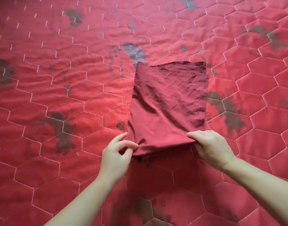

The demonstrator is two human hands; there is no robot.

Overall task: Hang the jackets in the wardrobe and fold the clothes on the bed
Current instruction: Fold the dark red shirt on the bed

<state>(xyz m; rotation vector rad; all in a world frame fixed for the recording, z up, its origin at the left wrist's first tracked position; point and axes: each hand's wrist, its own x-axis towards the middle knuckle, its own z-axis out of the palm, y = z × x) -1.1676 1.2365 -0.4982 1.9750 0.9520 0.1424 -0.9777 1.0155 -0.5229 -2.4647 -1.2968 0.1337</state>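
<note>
My left hand pinches the near left corner of the folded maroon cloth between thumb and fingers, and my right hand grasps the near right corner, fingers curled over its edge. The cloth lies flat as a rectangle stretching away from me on the red quilted bedspread with faded floral prints

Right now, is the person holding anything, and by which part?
Yes: the folded dark red garment on the bedspread. The left hand pinches its near left corner; the right hand grips its near right corner.
</note>
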